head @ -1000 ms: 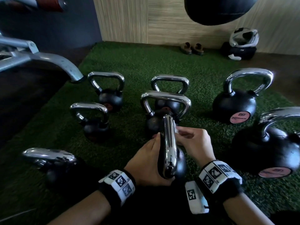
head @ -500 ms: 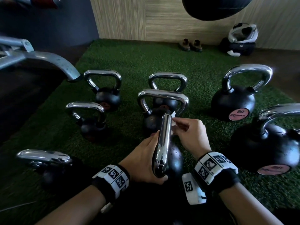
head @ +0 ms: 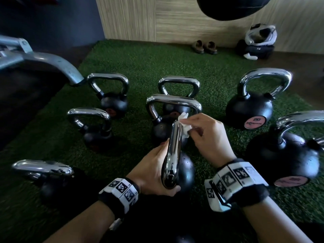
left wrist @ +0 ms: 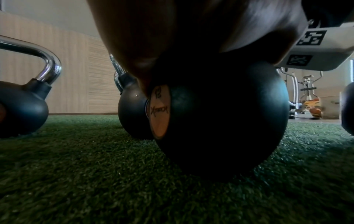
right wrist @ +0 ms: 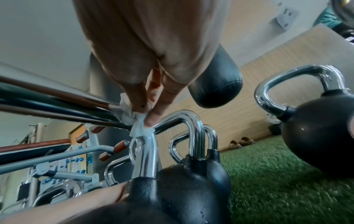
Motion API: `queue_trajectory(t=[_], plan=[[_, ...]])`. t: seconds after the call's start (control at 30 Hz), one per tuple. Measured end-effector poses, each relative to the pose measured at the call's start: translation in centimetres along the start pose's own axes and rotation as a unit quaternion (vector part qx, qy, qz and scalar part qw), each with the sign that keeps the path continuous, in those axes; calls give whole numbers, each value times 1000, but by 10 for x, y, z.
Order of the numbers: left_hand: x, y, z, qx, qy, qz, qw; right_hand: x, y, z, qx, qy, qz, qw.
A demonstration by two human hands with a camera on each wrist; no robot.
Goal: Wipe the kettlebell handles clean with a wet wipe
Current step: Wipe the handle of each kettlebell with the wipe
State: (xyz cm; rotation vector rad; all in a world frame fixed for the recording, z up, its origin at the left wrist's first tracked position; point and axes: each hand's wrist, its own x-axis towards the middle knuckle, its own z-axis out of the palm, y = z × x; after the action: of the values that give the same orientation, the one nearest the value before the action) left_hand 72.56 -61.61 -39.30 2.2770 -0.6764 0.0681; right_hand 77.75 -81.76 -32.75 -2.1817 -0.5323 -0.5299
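Note:
A black kettlebell [head: 186, 171] with a chrome handle [head: 172, 151] stands on the green turf right in front of me. My left hand [head: 156, 172] grips it from the left, thumb curled under the handle's near end. My right hand [head: 192, 128] pinches a crumpled white wet wipe [head: 184, 122] against the handle's far end. In the right wrist view the wipe [right wrist: 134, 121] sits bunched on the handle's top bend [right wrist: 145, 153] under my fingertips [right wrist: 151, 121]. The left wrist view is filled by the kettlebell body [left wrist: 220, 113], marked 12.
Several more chrome-handled kettlebells stand around on the turf [head: 140, 67]: one just behind [head: 173, 104], small ones at left [head: 91, 127], big ones at right [head: 250, 106]. A grey bench leg [head: 57, 65] reaches in from the left. A punching bag [head: 231, 7] hangs above; sandals [head: 204, 47] lie by the wall.
My right hand has slid along the handle from its right side up to the far end, and the white wipe now shows there. The left hand keeps its grip.

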Motion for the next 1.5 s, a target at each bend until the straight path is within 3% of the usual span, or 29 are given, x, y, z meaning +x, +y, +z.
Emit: queue_trajectory(t=[0.23, 0.33, 0.57, 0.77, 0.93, 1.13, 1.23, 1.4, 1.5], plan=[[8, -10, 0, 24, -7, -6, 1000, -29, -31, -11, 18, -23, -44, 999], [13, -17, 3, 17, -23, 4, 1000, -34, -36, -15, 56, -41, -8, 998], [22, -28, 1, 11, -54, -63, 996, -34, -30, -12, 181, -61, 85, 978], [19, -34, 4, -30, -37, -57, 997, -46, -34, -13, 252, -76, 134, 955], [22, -27, -4, -82, -49, -94, 991, -67, -35, -6, 245, -123, 146, 951], [19, -24, -2, -83, -33, -81, 993, -65, -21, -1, 253, -105, 128, 953], [15, -23, -3, -112, -40, -88, 989, -71, -17, 5, 190, -145, 111, 965], [2, -13, 0, -82, -27, -1, 996, -65, -3, 2, 211, -185, 155, 947], [-1, -5, -3, -93, -31, 4, 995, -54, -2, 3, 173, -233, 118, 950]])
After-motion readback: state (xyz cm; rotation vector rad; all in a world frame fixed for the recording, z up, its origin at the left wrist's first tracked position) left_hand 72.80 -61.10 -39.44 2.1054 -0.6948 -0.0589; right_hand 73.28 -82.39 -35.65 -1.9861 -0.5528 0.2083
